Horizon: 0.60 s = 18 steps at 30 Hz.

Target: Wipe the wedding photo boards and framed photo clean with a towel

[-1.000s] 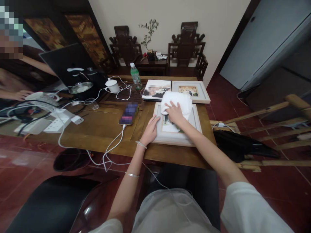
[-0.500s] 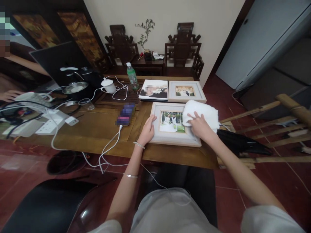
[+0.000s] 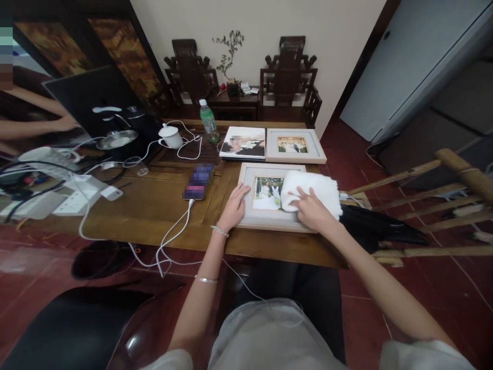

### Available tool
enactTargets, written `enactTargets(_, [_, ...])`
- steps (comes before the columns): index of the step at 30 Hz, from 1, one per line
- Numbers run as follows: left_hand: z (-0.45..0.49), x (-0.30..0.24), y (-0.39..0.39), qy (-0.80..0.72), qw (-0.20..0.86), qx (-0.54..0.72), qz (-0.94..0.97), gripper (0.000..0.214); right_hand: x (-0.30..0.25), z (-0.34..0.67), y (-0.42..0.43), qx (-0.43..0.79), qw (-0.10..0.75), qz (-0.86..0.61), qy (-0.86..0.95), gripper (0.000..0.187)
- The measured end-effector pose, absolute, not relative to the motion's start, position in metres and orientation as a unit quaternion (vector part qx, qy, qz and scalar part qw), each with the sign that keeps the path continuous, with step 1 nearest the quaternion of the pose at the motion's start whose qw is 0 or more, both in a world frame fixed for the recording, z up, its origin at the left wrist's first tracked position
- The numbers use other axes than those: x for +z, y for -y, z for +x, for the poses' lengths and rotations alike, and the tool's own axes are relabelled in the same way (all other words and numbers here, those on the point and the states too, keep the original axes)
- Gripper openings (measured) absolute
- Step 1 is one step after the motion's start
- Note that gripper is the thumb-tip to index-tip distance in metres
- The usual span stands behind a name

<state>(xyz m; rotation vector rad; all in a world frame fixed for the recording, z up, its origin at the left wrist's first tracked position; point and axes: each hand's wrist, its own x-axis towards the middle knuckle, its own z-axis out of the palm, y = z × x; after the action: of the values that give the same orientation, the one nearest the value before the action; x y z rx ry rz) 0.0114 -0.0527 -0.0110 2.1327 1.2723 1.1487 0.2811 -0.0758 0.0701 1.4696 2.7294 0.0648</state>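
Observation:
A white-framed photo (image 3: pixel 265 172) lies flat near the front right of the wooden table (image 3: pixel 154 210). My left hand (image 3: pixel 234 205) rests open on the frame's left edge, fingers spread flat. My right hand (image 3: pixel 310 208) presses down on a folded white towel (image 3: pixel 319 187) that covers the right part of the frame; its fingers lie on top of the cloth.
Behind lie a second framed photo (image 3: pixel 295 145) and a photo album (image 3: pixel 243 142). A phone (image 3: pixel 198 181) on a white cable, a green bottle (image 3: pixel 208 122), a cup (image 3: pixel 170 137), a kettle set and power strips (image 3: pixel 80 195) fill the left. Another person's arm (image 3: pixel 34 126) is far left.
My right hand slid the towel from the frame's top middle off to its right edge, then back a little leftward onto the glass. My left hand stayed on the frame's left edge.

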Motion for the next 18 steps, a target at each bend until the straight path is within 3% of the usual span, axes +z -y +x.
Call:
enactTargets(9, [0.012, -0.01, 0.053, -0.456, 0.21, 0.424, 0.753, 0.047, 0.06, 0.274, -0.016, 0.106, -0.024, 0.519, -0.848, 0.052])
enactTargets(18, [0.013, -0.01, 0.053, -0.455, 0.207, 0.428, 0.753, 0.045, 0.066, 0.259, 0.086, 0.016, 0.043, 0.469, -0.882, 0.047])
